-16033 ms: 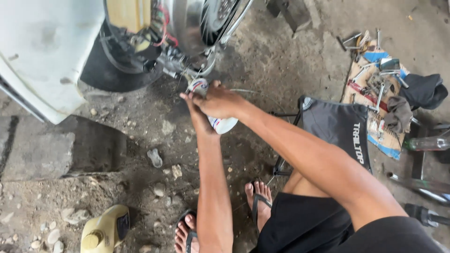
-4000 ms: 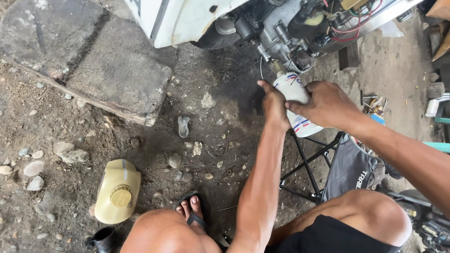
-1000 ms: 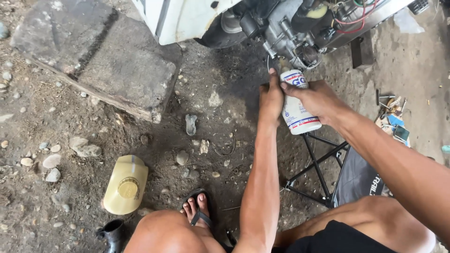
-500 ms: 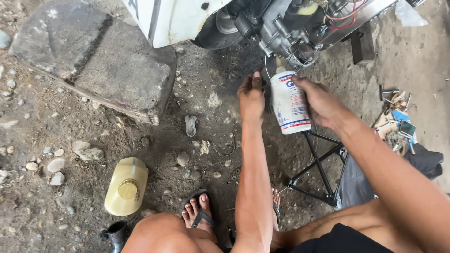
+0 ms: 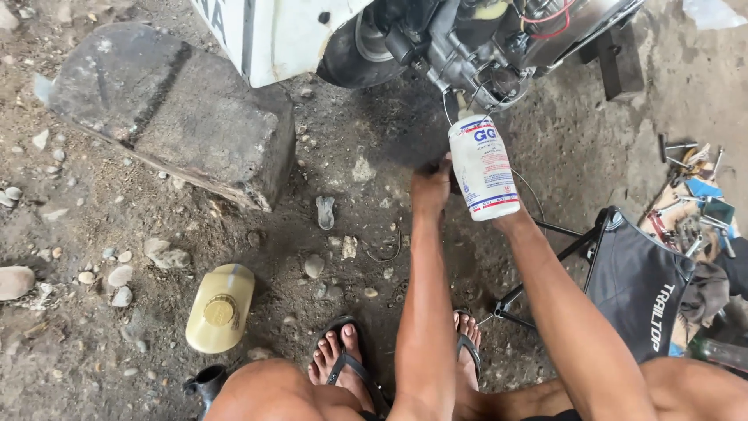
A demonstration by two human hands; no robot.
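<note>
1 white bottle [image 5: 483, 168] with blue and red print is tipped neck-up against the underside of 1 engine [image 5: 475, 47], its neck meeting the metal. The right hand [image 5: 510, 218] is mostly hidden behind the bottle's lower end and grasps it from beneath; only the wrist and forearm show clearly. The left hand [image 5: 431, 187] is just beside the bottle, to its left, reaching down toward the dark, stained ground under the engine; whether its fingers are curled or loose I cannot tell, and it does not visibly hold anything.

Left of the engine hangs 1 white body panel [image 5: 280, 35], and below that lies 1 large concrete block [image 5: 171, 117]. 1 yellowish jug [image 5: 220, 308] with a round cap lies on the dirt near the person's 2 sandalled feet [image 5: 343, 362]. 1 black funnel [image 5: 206, 383] shows at the bottom edge. To the right stands 1 black folding stool [image 5: 635, 284], and beyond it a heap of tools [image 5: 693, 210], too jumbled to count. Loose stones [image 5: 121, 274] scatter the ground
</note>
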